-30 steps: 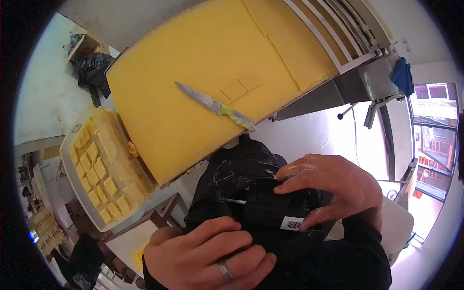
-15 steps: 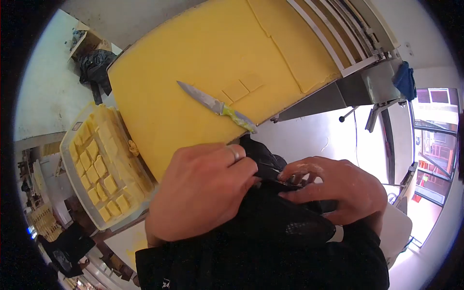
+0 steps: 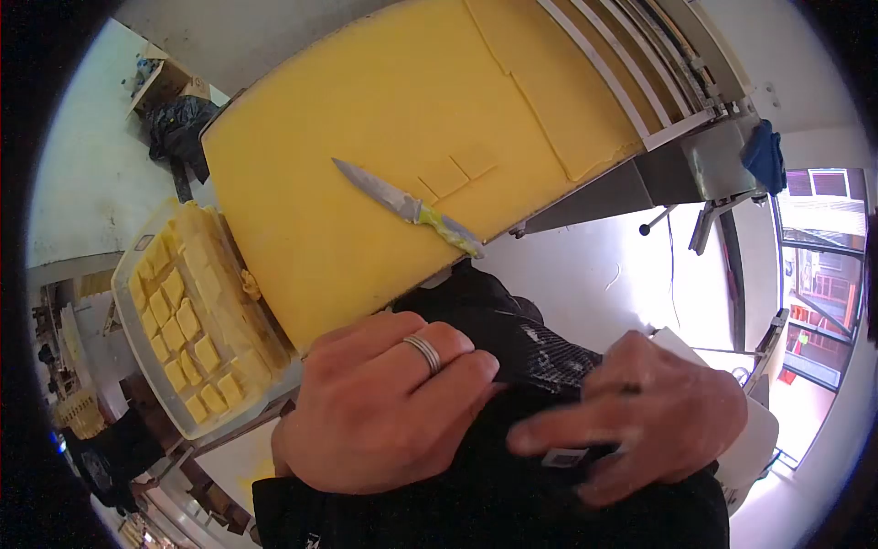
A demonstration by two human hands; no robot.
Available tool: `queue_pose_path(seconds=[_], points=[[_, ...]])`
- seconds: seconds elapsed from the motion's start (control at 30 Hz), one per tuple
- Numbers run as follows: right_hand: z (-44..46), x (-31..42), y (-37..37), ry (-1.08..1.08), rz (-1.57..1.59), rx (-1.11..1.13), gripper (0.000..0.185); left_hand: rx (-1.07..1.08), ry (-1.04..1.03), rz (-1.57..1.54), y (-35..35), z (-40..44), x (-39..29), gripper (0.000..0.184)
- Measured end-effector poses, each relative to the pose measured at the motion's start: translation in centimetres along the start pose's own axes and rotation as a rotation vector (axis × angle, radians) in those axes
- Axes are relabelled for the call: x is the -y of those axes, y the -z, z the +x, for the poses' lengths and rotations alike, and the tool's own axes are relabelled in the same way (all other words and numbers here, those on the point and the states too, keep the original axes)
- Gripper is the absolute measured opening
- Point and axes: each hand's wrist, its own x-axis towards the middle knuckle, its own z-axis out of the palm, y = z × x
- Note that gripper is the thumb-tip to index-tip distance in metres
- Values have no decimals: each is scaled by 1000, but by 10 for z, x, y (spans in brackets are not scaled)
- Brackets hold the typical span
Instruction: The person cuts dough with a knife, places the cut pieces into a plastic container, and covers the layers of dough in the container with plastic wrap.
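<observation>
My left hand [image 3: 389,407], with a ring on one finger, is closed against the black garment [image 3: 521,334] at my front and seems to grip its cloth; the fingertips are hidden. My right hand [image 3: 663,412] is smeared by motion, its index finger and thumb apart, with nothing visible between them. Just by those fingers, a small white label [image 3: 565,457] shows on the black cloth. Beyond my hands lies a knife [image 3: 389,194] with a yellow-green handle, flat on a wide yellow dough sheet [image 3: 366,101]. Square cuts [image 3: 445,177] mark the dough beside the blade.
A clear plastic tub [image 3: 146,366] of yellow dough pieces stands left of the dough-covered surface. Metal bars [image 3: 631,87] cross the dough at upper right, near a blue cloth [image 3: 765,157]. A black bag [image 3: 174,128] sits at upper left.
My right hand has let go of the black cloth and moved down and right, its fingers parting. My left hand has shifted slightly down, still closed. The knife lies unmoved.
</observation>
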Motion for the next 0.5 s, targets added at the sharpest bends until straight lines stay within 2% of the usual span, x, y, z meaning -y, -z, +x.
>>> queue_pose_path(seconds=[0.07, 0.2, 0.5], points=[[-3, 3, 0, 178, -75, 90, 8, -12, 16, -9, 0, -1, -1, 26], [-11, 2, -1, 221, -81, 168, 14, -42, 30, -22, 0, 0, -4, 26], [-9, -4, 0, 283, -84, 202, 16, -30, 25, -36, -1, 3, -4, 24]])
